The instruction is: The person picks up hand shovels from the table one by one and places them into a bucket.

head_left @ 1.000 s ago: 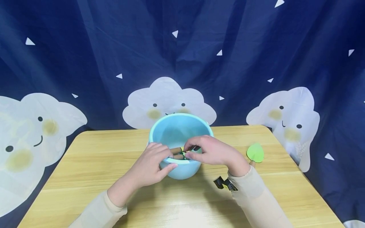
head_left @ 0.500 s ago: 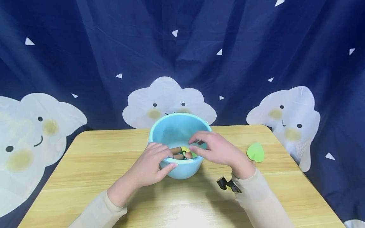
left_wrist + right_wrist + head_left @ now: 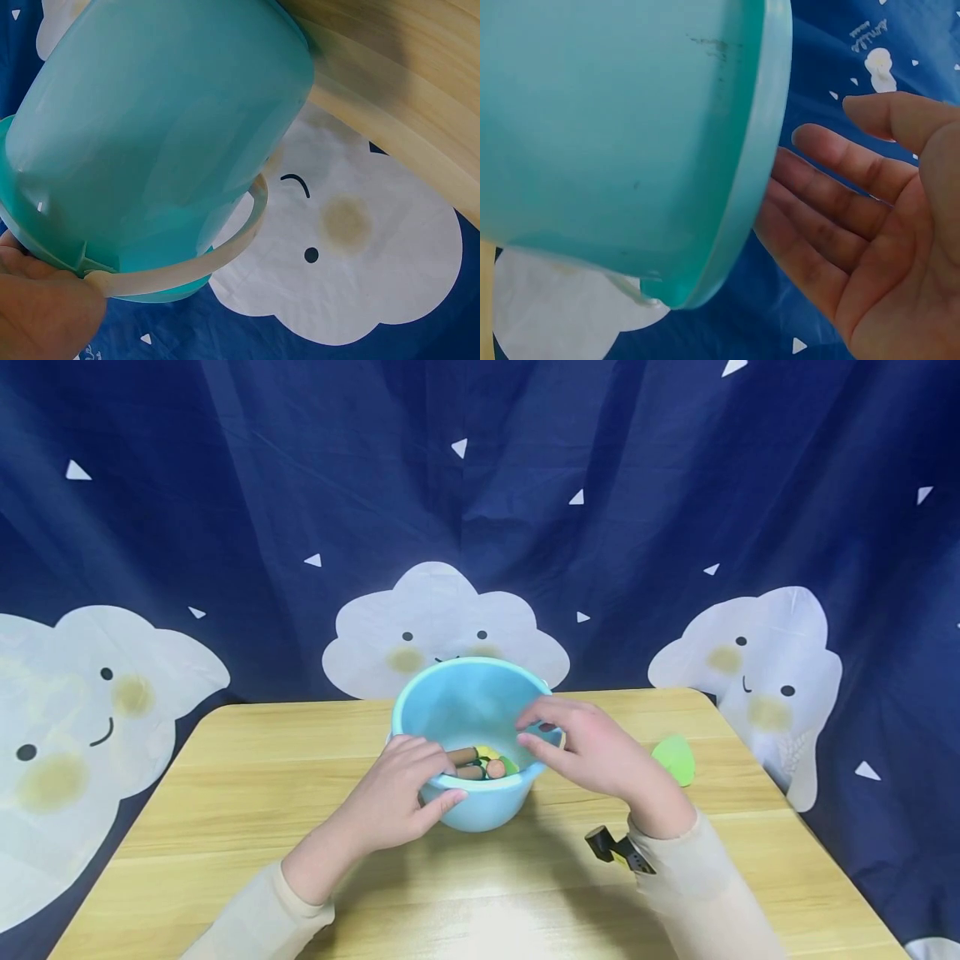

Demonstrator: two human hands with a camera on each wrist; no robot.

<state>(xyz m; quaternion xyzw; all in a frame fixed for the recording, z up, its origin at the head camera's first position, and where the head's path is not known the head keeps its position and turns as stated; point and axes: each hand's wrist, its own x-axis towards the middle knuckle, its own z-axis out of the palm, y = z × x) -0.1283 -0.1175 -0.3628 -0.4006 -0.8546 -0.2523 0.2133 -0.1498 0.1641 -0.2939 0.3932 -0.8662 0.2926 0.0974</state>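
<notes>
A light blue bucket [image 3: 480, 810] stands on the table. My left hand [image 3: 405, 789] grips its near left rim, thumb outside and fingers over the edge. Inside lie brown wooden handles [image 3: 463, 757], a round handle end [image 3: 496, 768] and bits of yellow and green; the rest of these tools is hidden by the bucket wall. Over the right rim my right hand [image 3: 592, 747] hovers with fingers spread loosely and nothing between them. In the right wrist view its fingers [image 3: 832, 202] reach past the bucket's rim. The left wrist view shows the bucket's pale carrying handle [image 3: 180, 274].
A green leaf-shaped blade [image 3: 677, 760] lies on the table at the right, partly behind the right forearm. A black wrist device [image 3: 618, 849] sticks out from the right sleeve. Behind the wooden table [image 3: 225, 835] hangs a blue curtain [image 3: 375, 485] with clouds.
My right hand has let go of a tool with a round wooden end inside the bucket and moved right, toward the rim. The left hand stays on the rim.
</notes>
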